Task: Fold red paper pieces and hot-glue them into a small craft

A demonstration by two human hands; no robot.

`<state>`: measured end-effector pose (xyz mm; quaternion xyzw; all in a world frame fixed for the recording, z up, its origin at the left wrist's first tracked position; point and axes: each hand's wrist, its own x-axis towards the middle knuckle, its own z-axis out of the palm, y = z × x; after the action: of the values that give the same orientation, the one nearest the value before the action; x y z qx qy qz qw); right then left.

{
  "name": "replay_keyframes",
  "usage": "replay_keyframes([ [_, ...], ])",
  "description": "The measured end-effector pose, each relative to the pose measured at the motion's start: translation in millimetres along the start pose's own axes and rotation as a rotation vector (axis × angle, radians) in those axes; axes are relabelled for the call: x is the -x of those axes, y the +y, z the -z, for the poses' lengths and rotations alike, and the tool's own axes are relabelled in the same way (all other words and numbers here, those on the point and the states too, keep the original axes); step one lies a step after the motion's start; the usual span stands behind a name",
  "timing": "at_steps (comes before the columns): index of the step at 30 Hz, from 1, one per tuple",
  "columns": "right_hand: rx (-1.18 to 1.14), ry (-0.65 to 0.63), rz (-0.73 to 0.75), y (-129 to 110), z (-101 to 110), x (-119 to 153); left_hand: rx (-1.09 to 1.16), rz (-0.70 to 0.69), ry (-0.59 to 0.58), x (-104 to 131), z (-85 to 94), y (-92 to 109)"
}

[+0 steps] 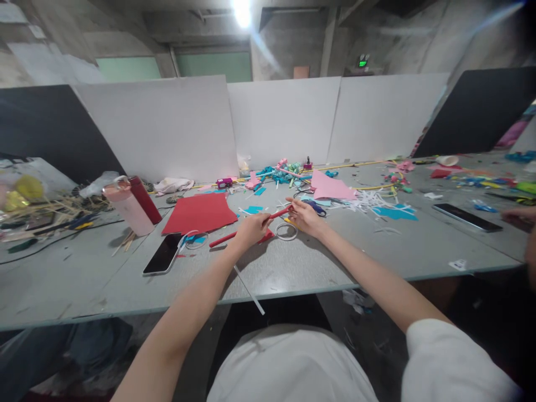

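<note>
A long, narrow red strip (pixel 224 239) runs slantwise through both hands above the grey table. My left hand (pixel 252 229) is closed round its middle, fingers pressed together. My right hand (pixel 306 216) pinches its far end between thumb and fingers. Whether the strip is rolled or flat I cannot tell. Beneath the hands lie a white ring (pixel 286 231) and a small red scrap (pixel 267 237). A dark blue tool (pixel 315 207), its kind unclear, lies just beyond my right hand. From under my left forearm a thin white strip (pixel 250 291) sticks out past the table edge.
Red sheet (pixel 199 214), phone (pixel 163 254) and pink bottle (pixel 129 206) stand or lie at left. Pink sheet (pixel 330 186), white paper strips (pixel 371 200) and blue pieces (pixel 396 212) lie right. Another phone (pixel 467 217) is near another person's hand (pixel 518 216). White panels (pixel 285 120) rise behind.
</note>
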<state>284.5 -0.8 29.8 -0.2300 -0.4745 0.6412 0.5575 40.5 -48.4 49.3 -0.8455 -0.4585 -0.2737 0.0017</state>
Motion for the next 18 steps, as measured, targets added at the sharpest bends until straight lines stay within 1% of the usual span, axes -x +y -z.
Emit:
replay_keyframes([
  [3, 0.01, -0.012, 0.01, 1.9, 2.1, -1.7, -0.009, -0.003, -0.009, -0.1, 1.5, 0.5],
  [6, -0.001, 0.003, 0.006, 0.6, 2.1, -0.9, -0.008, -0.001, -0.008, -0.2, 1.2, -0.3],
  [10, -0.029, 0.018, -0.052, -3.9, 0.1, 1.7, -0.016, -0.019, -0.011, -0.1, -2.0, -3.1],
  [14, 0.057, 0.071, -0.099, -5.6, -1.5, 0.8, -0.076, -0.02, -0.04, 0.0, -5.4, -6.2],
  [18, 0.099, 0.097, -0.108, -5.6, -0.3, -0.4, -0.109, -0.021, -0.067, -0.4, -4.2, -6.1],
])
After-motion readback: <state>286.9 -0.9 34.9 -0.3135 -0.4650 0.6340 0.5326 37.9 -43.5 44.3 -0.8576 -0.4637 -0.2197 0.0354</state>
